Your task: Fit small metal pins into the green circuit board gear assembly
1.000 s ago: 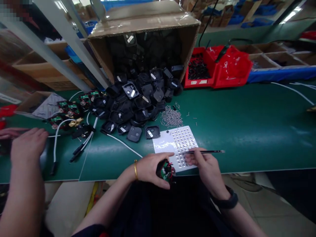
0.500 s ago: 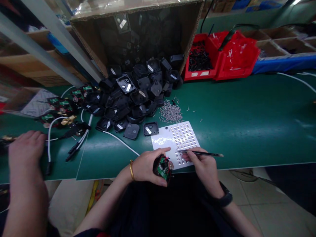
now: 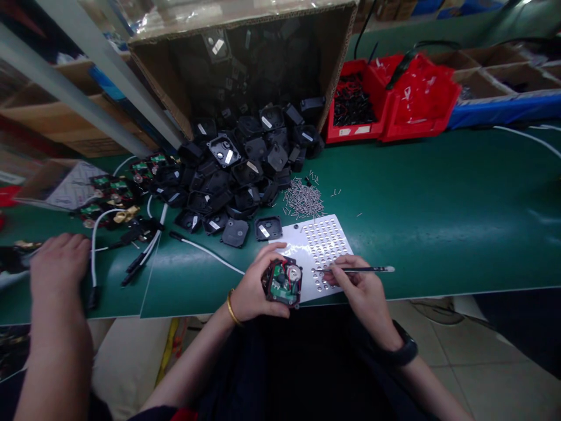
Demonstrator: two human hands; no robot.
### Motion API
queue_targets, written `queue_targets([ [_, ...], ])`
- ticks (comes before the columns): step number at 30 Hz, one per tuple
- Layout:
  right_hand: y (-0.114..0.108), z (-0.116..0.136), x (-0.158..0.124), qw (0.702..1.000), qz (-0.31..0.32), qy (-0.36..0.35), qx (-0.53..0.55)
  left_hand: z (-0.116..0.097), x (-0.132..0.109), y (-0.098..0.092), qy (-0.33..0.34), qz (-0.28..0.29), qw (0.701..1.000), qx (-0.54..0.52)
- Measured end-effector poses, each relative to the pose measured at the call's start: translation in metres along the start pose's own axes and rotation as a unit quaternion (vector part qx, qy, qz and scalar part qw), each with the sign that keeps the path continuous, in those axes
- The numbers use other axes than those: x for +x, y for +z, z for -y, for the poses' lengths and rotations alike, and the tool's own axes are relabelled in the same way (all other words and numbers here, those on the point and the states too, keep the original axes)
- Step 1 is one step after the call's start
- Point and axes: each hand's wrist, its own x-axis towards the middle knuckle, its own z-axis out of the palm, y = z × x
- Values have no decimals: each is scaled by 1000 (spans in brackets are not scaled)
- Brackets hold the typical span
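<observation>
While the left hand (image 3: 254, 289) grips the open black housing (image 3: 283, 282) at the desk (image 3: 438, 222) edge, the right hand (image 3: 357, 286) pinches a thin pick-up tool (image 3: 366, 269) over the white tray (image 3: 313, 251). A small part could probably slip off the tip and fall over that edge. Farther back, loose pins (image 3: 303, 200) and piled black covers (image 3: 245, 169) crowd the left; the right lies open.
</observation>
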Motion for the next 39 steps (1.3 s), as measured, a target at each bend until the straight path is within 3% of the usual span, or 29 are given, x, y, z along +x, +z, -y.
queue_targets([
  [3, 0, 4, -2, 998, -18, 4, 61, 5, -2, 7, 13, -153, 988, 15],
  [7, 0, 22, 4, 973, -54, 69, 215, 15, 2, 17, -13, -233, 972, 7],
  [11, 17, 50, 15, 939, 32, 120, 320, 21, 6, 23, -20, -243, 970, 20],
  [15, 45, 63, 19, 930, 87, 90, 346, 22, 5, 26, -4, -250, 968, 26],
  [19, 57, 61, 15, 939, 72, 73, 328, 20, 4, 26, 13, -254, 965, 59],
  [39, 58, 67, 9, 975, 23, 31, 217, 19, 5, 30, 33, -289, 953, 81],
])
